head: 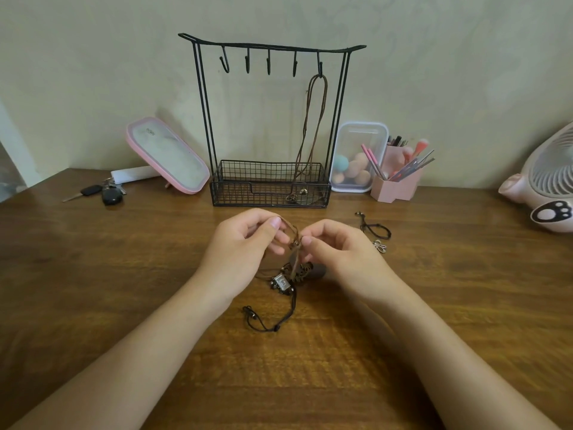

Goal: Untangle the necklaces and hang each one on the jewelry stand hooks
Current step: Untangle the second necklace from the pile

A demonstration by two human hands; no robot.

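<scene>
Left hand (245,240): lifted off table (124,274), fingers curled, pinching brown cord (289,225).
Right hand (335,246): fingertips pinching same cord.
Tangled necklaces (283,282): hanging below the fingers.

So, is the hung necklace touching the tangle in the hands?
Apart. The head view shows the hung necklace ending inside the basket, bare table between it and the tangle.

You've got one view here, your head camera, wide-angle, looking forward and down from above the near side of the wooden table (124,274). The jewelry stand (266,193) sits dead ahead, centred in the upper half, near you, with the wall (93,57) right behind it and tabletop spreading either side.
</scene>
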